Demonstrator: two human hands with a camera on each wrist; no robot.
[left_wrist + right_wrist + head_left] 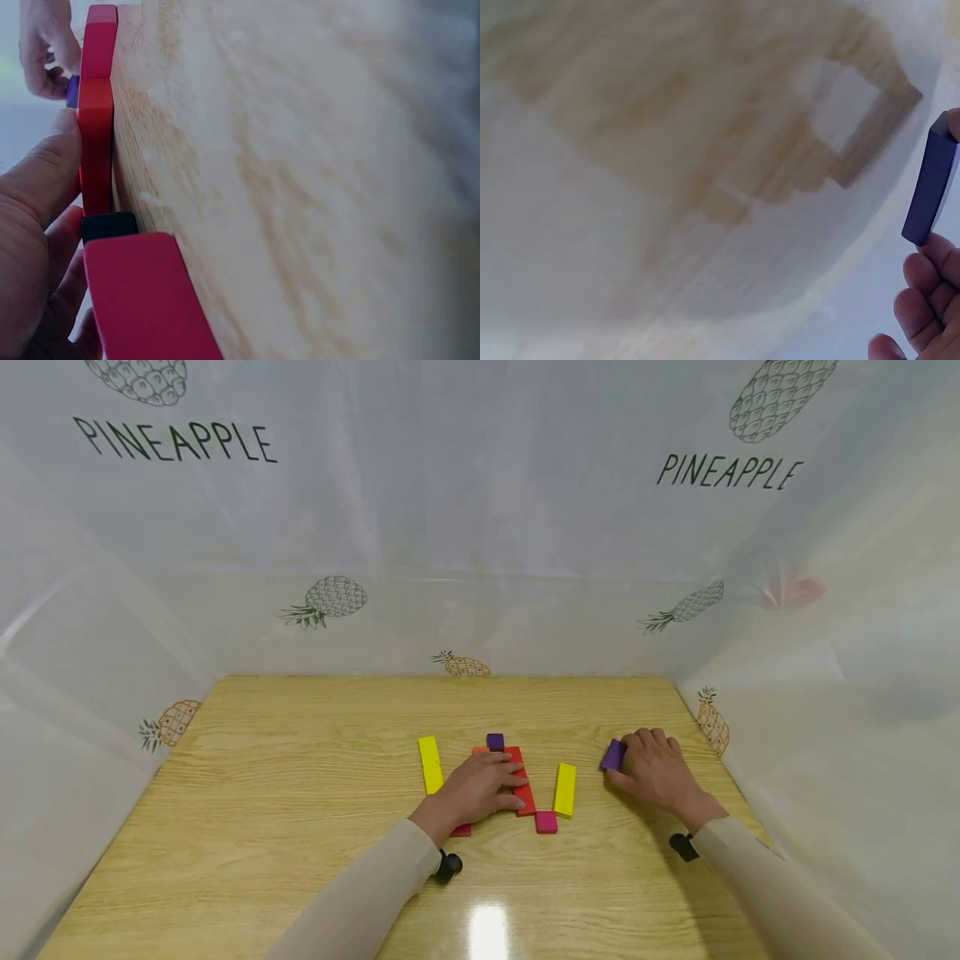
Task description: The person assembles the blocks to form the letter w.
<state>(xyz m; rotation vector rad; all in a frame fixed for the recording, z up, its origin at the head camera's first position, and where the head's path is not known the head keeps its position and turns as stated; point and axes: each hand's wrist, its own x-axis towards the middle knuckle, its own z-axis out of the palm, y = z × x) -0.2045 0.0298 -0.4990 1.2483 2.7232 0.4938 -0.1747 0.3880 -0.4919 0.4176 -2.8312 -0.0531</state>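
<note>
My left hand (480, 787) lies over the middle of a group of coloured blocks, its fingertips and thumb resting on a long red block (527, 802). In the left wrist view, the thumb touches that red block (96, 150). My right hand (660, 770) is apart from the group, pinching a purple block (612, 755) between thumb and forefinger. The right wrist view shows this purple block (930, 180) tilted between the fingers. A small dark purple block (495, 742) and a partly hidden orange block (480, 749) lie just beyond the left hand.
A yellow block (431, 764) lies left of the red one, and another yellow block (565, 791) lies right of it. One pink block (546, 823) touches the red block's near end. Another pink block (461, 831) shows partly under the left wrist. A pineapple-print sheet (465, 527) surrounds the wooden table (300, 827).
</note>
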